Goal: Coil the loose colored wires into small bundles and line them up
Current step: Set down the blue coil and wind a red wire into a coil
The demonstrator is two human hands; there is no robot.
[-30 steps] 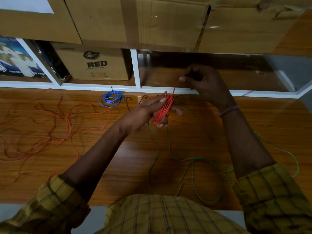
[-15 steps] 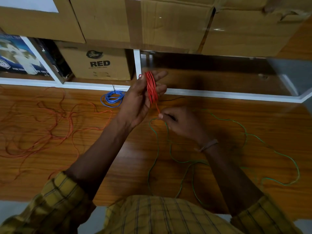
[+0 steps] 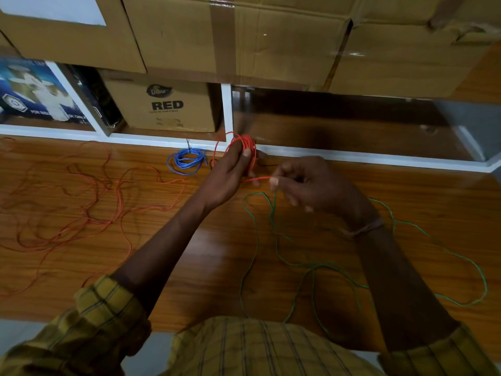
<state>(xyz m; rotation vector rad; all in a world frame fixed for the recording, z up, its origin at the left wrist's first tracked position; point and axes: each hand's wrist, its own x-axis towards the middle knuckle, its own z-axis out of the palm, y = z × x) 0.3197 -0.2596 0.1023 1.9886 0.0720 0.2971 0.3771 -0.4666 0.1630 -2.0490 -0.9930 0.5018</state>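
Note:
My left hand [image 3: 230, 172] grips a small coil of red wire [image 3: 248, 143] above the far middle of the wooden table [image 3: 189, 253]. My right hand [image 3: 311, 185] pinches the free end of that red wire just to the right of the coil. A finished blue wire bundle [image 3: 187, 160] lies on the table by the white shelf edge, left of the coil. A loose orange wire [image 3: 89, 202] sprawls over the left of the table. A loose green wire [image 3: 339, 270] loops under my right arm and out to the right.
A white-framed shelf [image 3: 352, 156] runs along the table's far edge. In it stand a cardboard box marked RED [image 3: 165, 107] and a blue printed box [image 3: 35, 90]. Large cardboard boxes [image 3: 244, 36] sit on top of the shelf.
My left hand with the red coil has come down a little toward the table. My right hand has moved right and up, drawing the red wire's end out sideways from the coil.

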